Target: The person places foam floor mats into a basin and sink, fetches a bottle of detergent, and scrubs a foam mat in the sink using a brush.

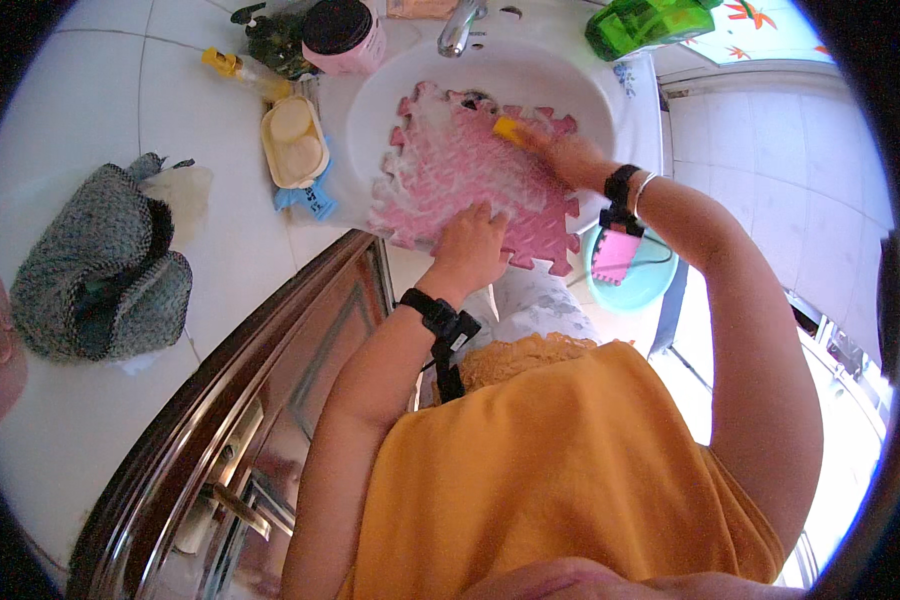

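Observation:
A pink interlocking foam mat [440, 150] with a ridged top and jigsaw edges lies tilted in the white sink, white suds spread over it. My left hand [473, 245] rests palm-down on its near edge, fingers laid on the surface. Over the right part of the mat, my right hand [562, 158] is closed around a small yellow scrubber [508, 130]. That hand is slightly blurred, and most of the scrubber is hidden under it. Each wrist wears a black strap with a small device.
The sink [365, 100] has a metal faucet [460, 28] at the back. To its left stand a soap dish [295, 142], a black-lidded pink jar [342, 40] and pump bottles. A green bottle [645, 28] lies back right. A grey cloth [100, 265] hangs left. Below right sits a turquoise basin [653, 272].

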Motion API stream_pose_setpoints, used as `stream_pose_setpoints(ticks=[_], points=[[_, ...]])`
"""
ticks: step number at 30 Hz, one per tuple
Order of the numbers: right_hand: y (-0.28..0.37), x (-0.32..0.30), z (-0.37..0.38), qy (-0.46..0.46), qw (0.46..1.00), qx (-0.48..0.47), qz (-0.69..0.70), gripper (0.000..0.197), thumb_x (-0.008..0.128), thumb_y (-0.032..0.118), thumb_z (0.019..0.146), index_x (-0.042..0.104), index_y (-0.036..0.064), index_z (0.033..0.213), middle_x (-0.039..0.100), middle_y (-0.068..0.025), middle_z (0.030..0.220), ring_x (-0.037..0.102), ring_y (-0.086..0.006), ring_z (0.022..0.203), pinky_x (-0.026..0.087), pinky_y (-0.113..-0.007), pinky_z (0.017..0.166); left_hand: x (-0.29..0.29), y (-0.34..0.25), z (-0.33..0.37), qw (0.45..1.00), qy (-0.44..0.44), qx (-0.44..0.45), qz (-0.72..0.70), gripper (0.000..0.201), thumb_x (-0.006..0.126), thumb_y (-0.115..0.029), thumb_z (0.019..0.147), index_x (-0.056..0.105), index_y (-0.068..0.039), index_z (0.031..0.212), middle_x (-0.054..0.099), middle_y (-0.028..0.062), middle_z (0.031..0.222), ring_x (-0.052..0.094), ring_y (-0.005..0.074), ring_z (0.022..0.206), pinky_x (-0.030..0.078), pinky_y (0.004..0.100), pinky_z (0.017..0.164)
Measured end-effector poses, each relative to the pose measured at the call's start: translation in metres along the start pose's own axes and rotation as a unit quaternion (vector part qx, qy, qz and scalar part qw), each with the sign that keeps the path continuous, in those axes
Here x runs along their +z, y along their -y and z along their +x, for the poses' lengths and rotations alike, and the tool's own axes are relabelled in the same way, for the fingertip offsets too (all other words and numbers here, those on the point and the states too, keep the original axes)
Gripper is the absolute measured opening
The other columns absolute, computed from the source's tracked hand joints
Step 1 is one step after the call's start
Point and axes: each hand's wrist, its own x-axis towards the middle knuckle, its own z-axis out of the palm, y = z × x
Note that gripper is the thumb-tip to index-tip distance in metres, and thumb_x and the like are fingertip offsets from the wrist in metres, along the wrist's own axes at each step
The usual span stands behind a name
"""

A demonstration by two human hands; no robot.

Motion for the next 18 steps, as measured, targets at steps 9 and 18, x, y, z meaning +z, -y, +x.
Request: stream_pose_setpoints(ticks=[9,18], points=[[0.038,0.015,-0.009,-0.042,0.998,0.015,-0.034,0.042,0.041,0.016,0.085,0.036,0.0157,0.127,0.062,-0.0173,0.074,0.062,-0.0335,0.064,0.048,-0.046,0.057,0.004,0.0,-0.015,0.999,-0.044,0.006,0.022,0.057,0.067,-0.026,0.069,0.048,-0.014,0.121,0.046,0.0237,0.119,0.046,0.037,0.11,0.039,0.0438,0.092],[-0.014,0.035,-0.019,-0.078,0.977,0.097,-0.176,0.045,0.044,0.021,0.085,0.034,0.0152,0.129,0.062,-0.0153,0.069,0.062,-0.0334,0.061,0.05,-0.045,0.054,0.002,0.003,-0.021,0.999,-0.019,0.011,0.036,0.055,0.064,-0.029,0.072,0.048,-0.017,0.123,0.047,0.0267,0.115,0.049,0.0401,0.104,0.042,0.0443,0.088]])
